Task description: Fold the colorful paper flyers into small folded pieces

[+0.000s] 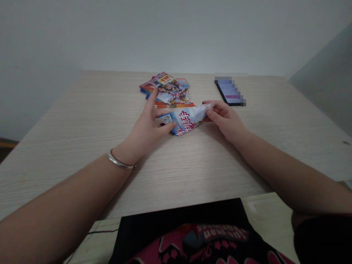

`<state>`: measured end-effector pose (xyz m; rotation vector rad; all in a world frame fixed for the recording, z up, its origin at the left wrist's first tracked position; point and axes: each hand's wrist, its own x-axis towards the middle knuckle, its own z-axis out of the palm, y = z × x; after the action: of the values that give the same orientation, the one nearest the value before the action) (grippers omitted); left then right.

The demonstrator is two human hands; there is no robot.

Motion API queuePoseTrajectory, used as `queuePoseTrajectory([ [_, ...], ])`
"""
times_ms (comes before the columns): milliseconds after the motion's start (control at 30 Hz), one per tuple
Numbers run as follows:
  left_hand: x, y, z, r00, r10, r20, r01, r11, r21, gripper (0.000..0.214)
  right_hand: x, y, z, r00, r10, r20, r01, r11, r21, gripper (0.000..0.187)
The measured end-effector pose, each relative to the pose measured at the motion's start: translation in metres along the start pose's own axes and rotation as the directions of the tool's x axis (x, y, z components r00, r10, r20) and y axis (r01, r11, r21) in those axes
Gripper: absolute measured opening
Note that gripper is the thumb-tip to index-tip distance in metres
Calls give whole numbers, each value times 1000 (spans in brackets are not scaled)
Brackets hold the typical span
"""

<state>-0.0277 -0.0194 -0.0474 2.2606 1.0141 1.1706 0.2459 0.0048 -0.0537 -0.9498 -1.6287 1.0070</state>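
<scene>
A folded, glossy printed leaflet [194,116] with a QR code and red-and-white lettering is held between my two hands, just over the table. My left hand [150,123] pinches its left end between thumb and fingers, with the index finger stretched up toward the leaflet stack. At the other end, my right hand [227,119] grips the pale, narrow tip of the leaflet between thumb and fingers. Directly behind lies an untidy stack of colourful leaflets [167,88], close to my left fingertips.
A phone [230,91] with a lit, blurred-out screen lies at the back right. The pale wood-grain table [176,165] meets a white wall [176,36] behind. Near my body, a black flat surface [181,212] and a thin dark cable [103,231] show at the front.
</scene>
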Motion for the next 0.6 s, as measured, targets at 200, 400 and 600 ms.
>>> queuePoseTrajectory([
  [200,-3,11,2,985,-131,115,154,962,-225,84,-2,-6,2,1000,-9,-22,8,998,-57,41],
  [400,1,23,-5,950,37,309,-54,997,49,33,-3,-5,2,999,-21,-28,19,998,-51,28],
  [600,2,23,-7,891,114,439,-231,947,222,23,-2,-4,-2,999,10,-35,-9,1000,15,13],
])
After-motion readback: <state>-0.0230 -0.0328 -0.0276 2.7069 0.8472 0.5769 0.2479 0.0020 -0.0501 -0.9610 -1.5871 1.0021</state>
